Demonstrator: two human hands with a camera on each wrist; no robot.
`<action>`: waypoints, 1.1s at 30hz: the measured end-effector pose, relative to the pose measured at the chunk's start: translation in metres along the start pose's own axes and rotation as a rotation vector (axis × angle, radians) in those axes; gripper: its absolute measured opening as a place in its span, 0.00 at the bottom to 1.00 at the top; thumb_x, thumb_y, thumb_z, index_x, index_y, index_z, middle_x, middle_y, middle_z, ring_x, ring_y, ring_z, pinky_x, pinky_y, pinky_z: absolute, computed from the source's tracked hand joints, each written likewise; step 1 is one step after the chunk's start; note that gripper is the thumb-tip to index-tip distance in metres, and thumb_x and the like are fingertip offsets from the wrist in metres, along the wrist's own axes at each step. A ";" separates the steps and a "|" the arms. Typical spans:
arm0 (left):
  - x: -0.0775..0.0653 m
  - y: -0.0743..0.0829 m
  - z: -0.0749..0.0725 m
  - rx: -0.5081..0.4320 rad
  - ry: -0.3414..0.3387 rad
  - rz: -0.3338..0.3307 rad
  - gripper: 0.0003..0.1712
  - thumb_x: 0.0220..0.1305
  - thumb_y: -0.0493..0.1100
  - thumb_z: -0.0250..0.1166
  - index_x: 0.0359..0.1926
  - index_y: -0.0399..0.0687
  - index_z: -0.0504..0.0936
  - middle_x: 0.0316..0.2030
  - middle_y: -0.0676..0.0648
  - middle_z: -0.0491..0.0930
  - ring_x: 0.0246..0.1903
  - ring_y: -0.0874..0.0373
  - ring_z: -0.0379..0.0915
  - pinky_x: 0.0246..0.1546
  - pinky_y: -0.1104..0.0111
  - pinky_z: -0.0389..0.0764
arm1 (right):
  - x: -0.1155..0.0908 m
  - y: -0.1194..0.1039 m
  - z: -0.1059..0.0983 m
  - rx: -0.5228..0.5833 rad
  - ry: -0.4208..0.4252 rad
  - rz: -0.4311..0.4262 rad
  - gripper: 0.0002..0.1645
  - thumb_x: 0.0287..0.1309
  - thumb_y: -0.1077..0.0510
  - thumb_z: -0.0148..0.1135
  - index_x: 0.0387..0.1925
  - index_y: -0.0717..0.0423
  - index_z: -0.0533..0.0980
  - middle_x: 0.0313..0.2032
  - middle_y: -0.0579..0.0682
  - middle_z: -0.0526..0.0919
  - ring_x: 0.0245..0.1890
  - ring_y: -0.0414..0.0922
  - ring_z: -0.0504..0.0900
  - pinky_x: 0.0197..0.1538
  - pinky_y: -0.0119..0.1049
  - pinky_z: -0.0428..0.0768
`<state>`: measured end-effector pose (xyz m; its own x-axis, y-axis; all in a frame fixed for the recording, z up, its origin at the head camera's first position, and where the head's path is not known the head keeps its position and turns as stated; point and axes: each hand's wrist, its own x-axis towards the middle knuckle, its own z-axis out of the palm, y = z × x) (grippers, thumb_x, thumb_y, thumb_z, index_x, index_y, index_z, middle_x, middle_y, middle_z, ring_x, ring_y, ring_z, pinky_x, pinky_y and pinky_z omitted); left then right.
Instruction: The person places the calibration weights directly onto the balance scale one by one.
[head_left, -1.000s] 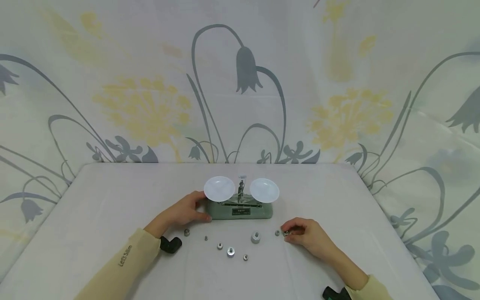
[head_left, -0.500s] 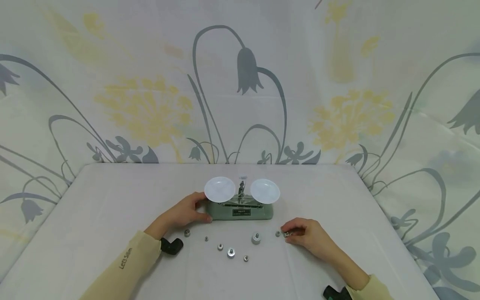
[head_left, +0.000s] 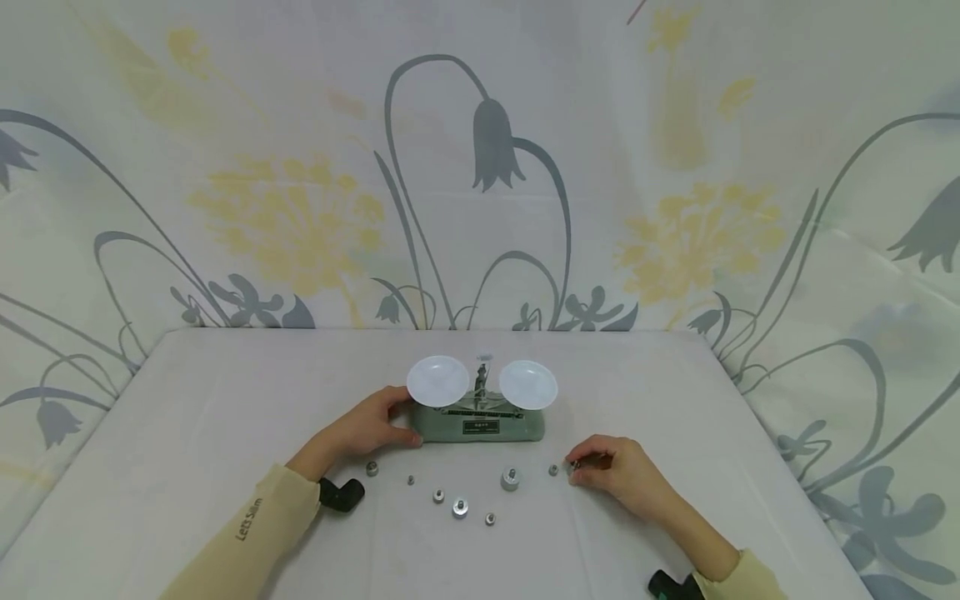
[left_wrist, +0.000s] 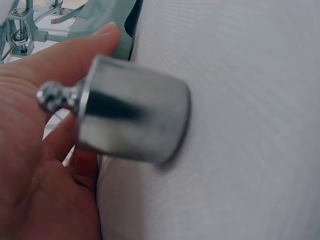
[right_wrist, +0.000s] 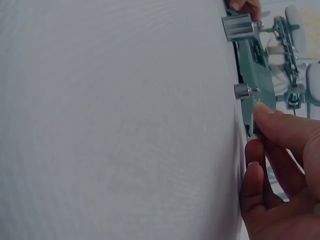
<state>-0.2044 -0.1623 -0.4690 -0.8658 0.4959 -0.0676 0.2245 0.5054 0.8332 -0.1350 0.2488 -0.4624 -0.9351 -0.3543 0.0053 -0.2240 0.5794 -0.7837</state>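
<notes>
A green balance scale (head_left: 480, 430) with two white pans stands in the middle of the table. At its left end my left hand (head_left: 366, 427) grips the base, thumb in front and fingers behind. A metal weight (left_wrist: 137, 112) with a knob stands on the cloth close by that hand, large in the left wrist view. To the right of the scale, my right hand (head_left: 621, 477) pinches a small metal weight (head_left: 575, 466) between thumb and fingertips, mostly hidden by the fingers. Just left of those fingertips stands another small weight (head_left: 552, 470).
Several more metal weights are spread in front of the scale, among them a large weight (head_left: 510, 480), a middle-sized weight (head_left: 460, 507) and a tiny weight (head_left: 411, 480). A white cloth (head_left: 247, 375) covers the table. Behind it hangs a flower-patterned curtain (head_left: 480, 217).
My right hand has shifted slightly right with the pinched weight, widening its gap to the neighbouring small weight. My left hand stays on the scale's base.
</notes>
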 end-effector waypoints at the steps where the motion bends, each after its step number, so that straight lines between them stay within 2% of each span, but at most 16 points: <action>1: 0.000 0.000 0.000 0.000 -0.001 -0.001 0.40 0.52 0.42 0.78 0.66 0.45 0.74 0.65 0.41 0.70 0.67 0.40 0.61 0.67 0.47 0.63 | 0.000 0.000 -0.001 -0.003 0.004 -0.001 0.11 0.52 0.60 0.75 0.39 0.49 0.85 0.37 0.41 0.85 0.36 0.40 0.79 0.39 0.32 0.79; 5: -0.001 0.000 -0.001 0.003 -0.005 0.012 0.40 0.53 0.42 0.78 0.66 0.44 0.73 0.65 0.41 0.70 0.67 0.40 0.62 0.66 0.47 0.64 | 0.001 -0.003 -0.008 -0.004 0.015 -0.001 0.11 0.53 0.61 0.74 0.39 0.51 0.84 0.37 0.43 0.85 0.35 0.40 0.79 0.38 0.32 0.79; 16: -0.001 0.000 -0.001 -0.008 -0.011 0.023 0.39 0.53 0.43 0.78 0.66 0.46 0.74 0.64 0.43 0.71 0.68 0.41 0.60 0.67 0.47 0.62 | 0.018 -0.028 -0.029 -0.015 0.051 -0.090 0.12 0.54 0.62 0.74 0.41 0.58 0.83 0.38 0.44 0.86 0.37 0.42 0.82 0.40 0.33 0.82; 27: 0.001 0.000 0.000 -0.012 -0.023 0.068 0.38 0.55 0.42 0.76 0.66 0.46 0.73 0.65 0.43 0.70 0.68 0.41 0.59 0.68 0.46 0.61 | 0.041 -0.049 -0.043 0.015 0.140 -0.120 0.11 0.55 0.62 0.74 0.42 0.56 0.84 0.39 0.46 0.86 0.38 0.45 0.82 0.42 0.32 0.82; 33: 0.000 -0.003 -0.001 -0.009 -0.022 0.077 0.38 0.55 0.41 0.76 0.66 0.46 0.72 0.65 0.41 0.70 0.68 0.40 0.59 0.68 0.45 0.60 | 0.053 -0.059 -0.046 0.038 0.149 -0.120 0.13 0.56 0.62 0.73 0.44 0.58 0.84 0.42 0.49 0.86 0.40 0.48 0.81 0.42 0.32 0.82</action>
<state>-0.2054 -0.1642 -0.4705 -0.8361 0.5484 -0.0147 0.2859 0.4585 0.8415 -0.1843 0.2294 -0.3876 -0.9334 -0.3049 0.1894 -0.3281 0.5106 -0.7948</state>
